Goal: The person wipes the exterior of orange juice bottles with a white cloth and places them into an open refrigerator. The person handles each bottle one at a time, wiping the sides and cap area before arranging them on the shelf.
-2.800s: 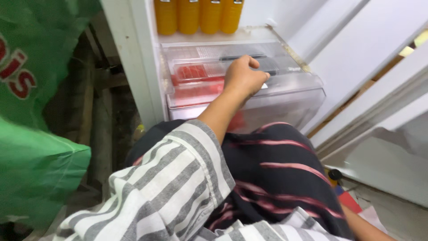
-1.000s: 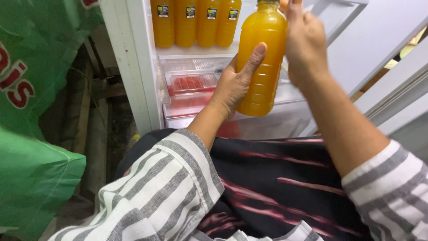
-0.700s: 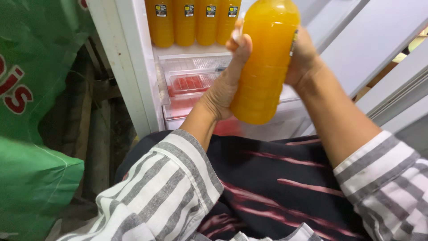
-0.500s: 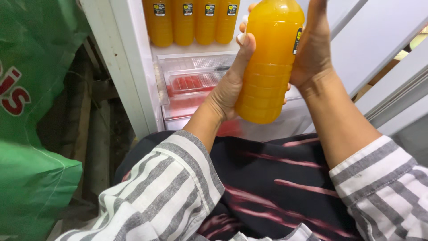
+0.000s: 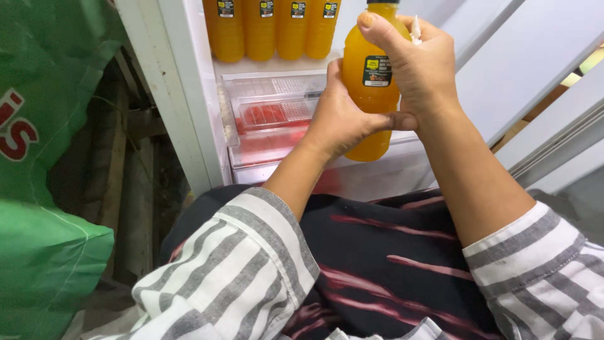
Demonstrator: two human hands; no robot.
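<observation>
Open fridge, upper frame: orange juice bottles [image 5: 272,28] shelved. Left hand [image 5: 343,123] and right hand [image 5: 418,66] both grip a juice bottle [image 5: 371,94]; best kept upright, base supported.

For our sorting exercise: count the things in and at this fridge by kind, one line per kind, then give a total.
Orange juice bottles on the shelf: 4
Orange juice bottle held in both hands: 1
Clear drawers: 1
Total: 6
The left hand and right hand each have a grip on the held bottle.
</observation>
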